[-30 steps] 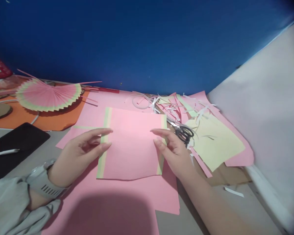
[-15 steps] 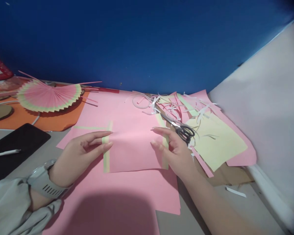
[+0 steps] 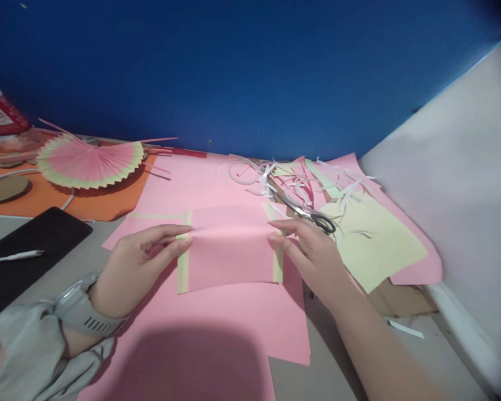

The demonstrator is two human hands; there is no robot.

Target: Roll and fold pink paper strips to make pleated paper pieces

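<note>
In the middle of the table [image 3: 290,381]: the sheet [image 3: 231,259], pink and edged in green and yellow on both sides, held over larger pink paper [image 3: 175,181]; whether its lower edge rests there I can't tell.
Bend: a soft ridge runs across the sheet between the hands, the near part sloping down towards the person. Early work, I'd say: the coloured edging is on and one bend is in, but no row of pleats shows, and I can't make out whether the ridge is pressed sharp.
Fan [image 3: 94,165]: over to the left on orange paper [image 3: 127,200], pleated all through, with a toothed rim; it looks much further along than the sheet.
Left hand [image 3: 133,267]: thumb and forefinger nearly together, pinching the sheet at its left side, at the ridge.
Right hand [image 3: 319,256]: the same narrow pinch at the right side, level with the left.
Scissors [image 3: 301,212]: just beyond the right hand, partly hidden by it, with scraps [image 3: 294,182] behind and yellow paper [image 3: 379,239] to the right.
</note>
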